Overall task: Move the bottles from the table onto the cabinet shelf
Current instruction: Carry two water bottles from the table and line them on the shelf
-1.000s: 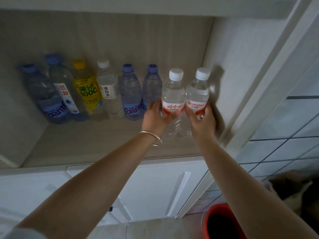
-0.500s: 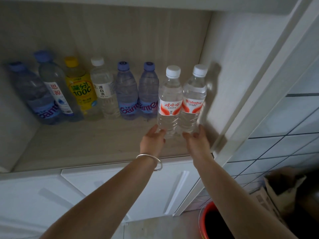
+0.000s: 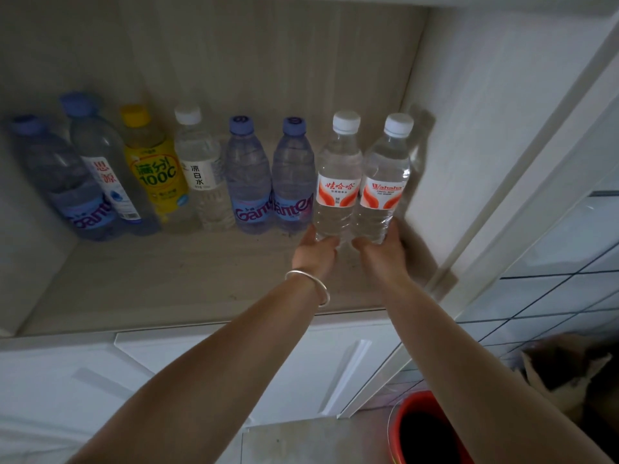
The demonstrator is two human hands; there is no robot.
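Two clear Wahaha water bottles with white caps and red-and-white labels stand side by side at the right end of the cabinet shelf. My left hand holds the left bottle low at its base. My right hand holds the right bottle the same way, close to the cabinet's right wall. To their left, a row of several bottles stands along the back: purple-capped Ganten bottles, a white-capped one and a yellow 100C bottle. The table is out of view.
The cabinet's white side wall stands just right of the bottles. Closed white doors sit below the shelf. A red bucket stands on the floor at the lower right, beside a brown bag.
Both hands slid from the labels down to the bottles' bases. The two bottles now stand further back on the shelf, in line with the row.
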